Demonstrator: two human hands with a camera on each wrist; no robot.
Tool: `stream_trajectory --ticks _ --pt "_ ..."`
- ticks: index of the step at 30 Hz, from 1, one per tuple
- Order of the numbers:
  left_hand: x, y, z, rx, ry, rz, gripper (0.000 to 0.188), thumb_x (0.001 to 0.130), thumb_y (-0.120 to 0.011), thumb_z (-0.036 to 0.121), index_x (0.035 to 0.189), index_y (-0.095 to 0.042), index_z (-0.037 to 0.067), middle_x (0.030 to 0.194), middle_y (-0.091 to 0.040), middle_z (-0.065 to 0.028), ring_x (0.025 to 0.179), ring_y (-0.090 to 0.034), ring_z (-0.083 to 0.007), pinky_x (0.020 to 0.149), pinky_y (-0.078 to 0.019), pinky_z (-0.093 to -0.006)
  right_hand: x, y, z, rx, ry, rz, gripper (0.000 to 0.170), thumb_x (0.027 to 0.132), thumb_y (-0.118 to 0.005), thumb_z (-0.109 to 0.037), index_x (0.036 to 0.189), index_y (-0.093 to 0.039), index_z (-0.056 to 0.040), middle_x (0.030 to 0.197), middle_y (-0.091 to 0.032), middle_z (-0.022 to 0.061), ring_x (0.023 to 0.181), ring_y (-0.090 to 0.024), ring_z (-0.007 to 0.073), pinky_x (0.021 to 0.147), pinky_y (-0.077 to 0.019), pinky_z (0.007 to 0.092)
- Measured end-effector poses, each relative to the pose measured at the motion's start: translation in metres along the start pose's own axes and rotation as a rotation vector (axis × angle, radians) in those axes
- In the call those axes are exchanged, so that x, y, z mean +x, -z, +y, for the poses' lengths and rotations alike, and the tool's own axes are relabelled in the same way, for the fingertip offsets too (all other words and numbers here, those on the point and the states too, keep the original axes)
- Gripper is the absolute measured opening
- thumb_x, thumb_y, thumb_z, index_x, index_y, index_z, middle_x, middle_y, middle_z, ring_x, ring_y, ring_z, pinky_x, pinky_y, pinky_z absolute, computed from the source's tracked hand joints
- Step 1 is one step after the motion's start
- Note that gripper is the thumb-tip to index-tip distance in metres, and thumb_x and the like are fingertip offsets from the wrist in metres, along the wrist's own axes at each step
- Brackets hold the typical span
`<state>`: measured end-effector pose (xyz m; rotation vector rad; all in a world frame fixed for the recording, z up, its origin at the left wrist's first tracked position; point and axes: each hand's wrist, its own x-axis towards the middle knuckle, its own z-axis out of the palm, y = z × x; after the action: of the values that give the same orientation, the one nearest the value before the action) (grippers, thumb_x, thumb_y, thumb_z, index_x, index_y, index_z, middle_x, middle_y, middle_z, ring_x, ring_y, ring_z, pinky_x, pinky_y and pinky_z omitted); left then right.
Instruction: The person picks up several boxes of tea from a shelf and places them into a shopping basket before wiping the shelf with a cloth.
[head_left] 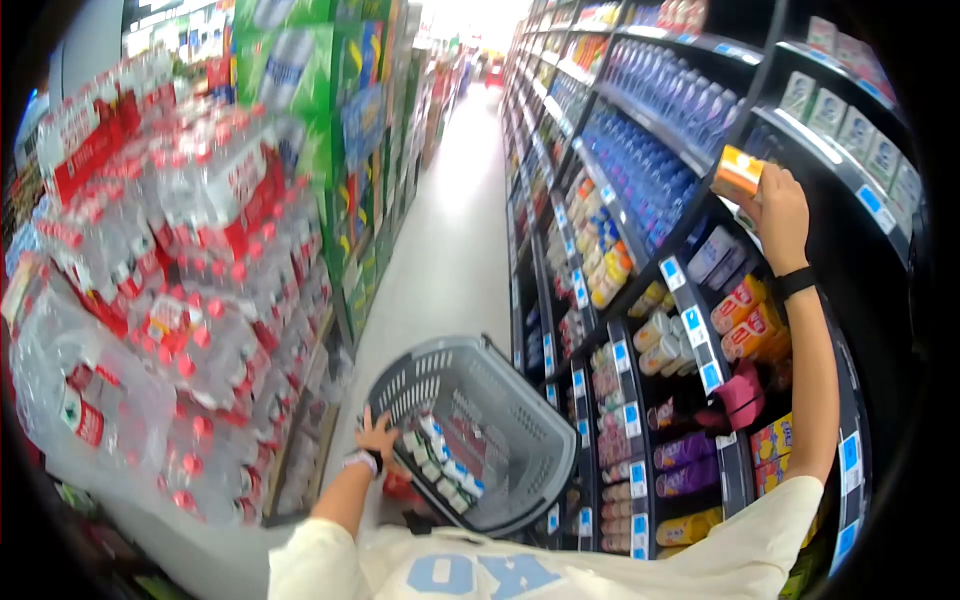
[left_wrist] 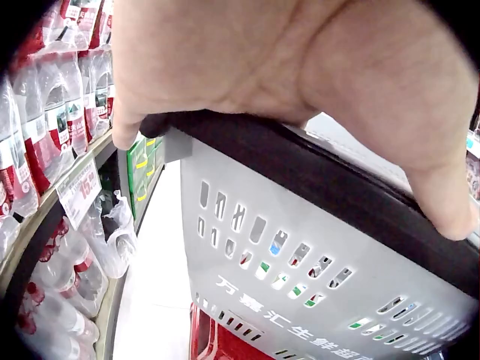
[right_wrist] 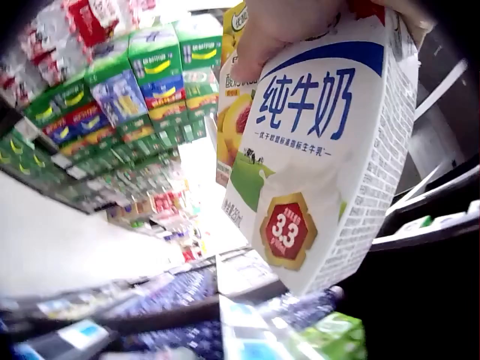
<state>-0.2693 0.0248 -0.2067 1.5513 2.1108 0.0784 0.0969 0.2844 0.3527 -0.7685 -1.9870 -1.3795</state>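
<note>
High at the right of the head view, my right hand (head_left: 783, 215) grips a white milk carton with an orange carton (head_left: 738, 172) by its side. The right wrist view shows the milk carton (right_wrist: 300, 165) large, its top under my right hand (right_wrist: 300, 22), and a peach-pictured carton (right_wrist: 232, 124) behind it. My left hand (head_left: 375, 437) lies with spread fingers on the rim of a grey basket (head_left: 555, 420). In the left wrist view, the left palm (left_wrist: 262, 60) rests over the basket's dark rim (left_wrist: 300, 180). Several small cartons (head_left: 440, 462) lie in the basket.
Packs of red-capped bottles (head_left: 200, 330) are stacked at the left, beside green boxes (head_left: 300, 90). A pale aisle floor (head_left: 440, 220) runs ahead. Shelves at the right carry blue bottles (head_left: 640, 165), coloured packages and upright cartons (head_left: 855, 135).
</note>
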Motion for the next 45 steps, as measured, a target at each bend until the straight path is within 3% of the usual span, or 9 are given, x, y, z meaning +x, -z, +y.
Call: stream_trajectory --ticks 2,8,9,10,15,24,35,42,45 --pt "-0.003 0.004 0.002 0.029 -0.002 0.0 0.11 0.031 -0.084 0.059 0.129 -0.05 0.024 0.152 -0.017 -0.008 0.139 0.008 -0.0437 0.099 -0.0195 -0.0724 -0.013 -0.013 -0.03 0.287 -0.193 -0.101 0.037 0.077 -0.072 -0.027 0.097 -0.057 0.0002 0.089 -0.063 0.0163 0.083 -0.06 0.0348 0.07 -0.0474 0.0377" --pt "-0.015 0.019 0.014 0.033 0.023 0.022 0.117 0.033 -0.088 0.052 0.135 -0.04 0.022 0.151 -0.017 -0.0075 0.139 0.01 -0.0437 0.101 -0.0208 -0.0704 -0.108 -0.094 -0.174 1.287 -0.599 -0.413 0.033 0.079 -0.071 -0.009 0.108 -0.058 0.0021 0.094 -0.068 0.0122 0.084 -0.064 0.0173 0.076 -0.0503 0.0303" --pt "-0.018 0.023 0.016 0.031 0.023 0.016 0.118 0.034 -0.088 0.052 0.137 -0.038 0.021 0.151 -0.017 -0.0073 0.139 0.01 -0.0428 0.102 -0.0206 -0.0696 -0.132 -0.107 -0.199 1.099 -0.491 -0.526 0.038 0.08 -0.07 -0.009 0.113 -0.057 0.0037 0.099 -0.067 0.0107 0.086 -0.061 0.0128 0.076 -0.0489 0.0277" --pt "-0.019 0.024 0.017 0.051 0.033 0.001 0.119 0.035 -0.088 0.052 0.137 -0.037 0.019 0.151 -0.017 -0.0067 0.139 0.01 -0.0416 0.103 -0.0203 -0.0686 -0.151 -0.106 -0.233 1.18 -0.44 -0.499 0.039 0.075 -0.076 -0.015 0.106 -0.059 0.0021 0.093 -0.068 0.0163 0.082 -0.067 0.0243 0.074 -0.0516 0.0335" --pt "-0.015 0.02 0.016 0.049 0.063 -0.016 0.119 0.035 -0.088 0.053 0.137 -0.038 0.015 0.151 -0.018 -0.0062 0.14 0.009 -0.0395 0.103 -0.0216 -0.0678 -0.238 -0.119 -0.375 1.168 -0.336 -0.953 0.046 0.073 -0.077 -0.029 0.105 -0.059 -0.0015 0.087 -0.067 0.017 0.078 -0.066 0.0317 0.068 -0.0515 0.0378" --pt "-0.018 0.022 0.018 -0.019 0.052 0.066 0.115 0.027 -0.089 0.045 0.129 -0.048 0.015 0.149 -0.022 -0.0061 0.141 0.002 -0.0396 0.1 -0.0223 -0.0706 -0.351 -0.194 -0.545 1.108 -0.431 -1.016 0.043 0.072 -0.076 -0.031 0.087 -0.056 0.0027 0.084 -0.062 0.0209 0.083 -0.059 0.0383 0.073 -0.046 0.0452" --pt "-0.022 0.03 0.017 -0.091 0.027 0.103 0.114 0.024 -0.088 0.04 0.129 -0.049 0.015 0.148 -0.026 -0.0056 0.141 -0.006 -0.0382 0.103 -0.0245 -0.066 -0.368 -0.237 -0.628 1.122 0.606 -0.744 0.038 0.069 -0.067 -0.016 0.104 -0.056 -0.0064 0.096 -0.059 0.0094 0.095 -0.055 0.0256 0.086 -0.0416 0.0377" --pt "-0.022 0.033 0.016 -0.108 0.03 0.098 0.111 0.026 -0.088 0.039 0.128 -0.051 0.015 0.148 -0.025 -0.0053 0.141 -0.006 -0.0371 0.103 -0.0242 -0.0648 -0.38 -0.231 -0.671 1.362 0.717 -0.639 0.033 0.077 -0.055 -0.01 0.11 -0.055 -0.0067 0.103 -0.059 0.0093 0.099 -0.053 0.0294 0.097 -0.0395 0.0423" --pt "-0.022 0.034 0.016 -0.131 0.031 0.092 0.111 0.025 -0.088 0.038 0.128 -0.051 0.015 0.148 -0.024 -0.0054 0.141 -0.005 -0.0371 0.103 -0.0235 -0.0655 -0.386 -0.22 -0.681 1.422 0.62 -0.802 0.038 0.076 -0.061 -0.012 0.113 -0.054 -0.0063 0.106 -0.059 0.011 0.105 -0.052 0.0338 0.102 -0.0346 0.0467"
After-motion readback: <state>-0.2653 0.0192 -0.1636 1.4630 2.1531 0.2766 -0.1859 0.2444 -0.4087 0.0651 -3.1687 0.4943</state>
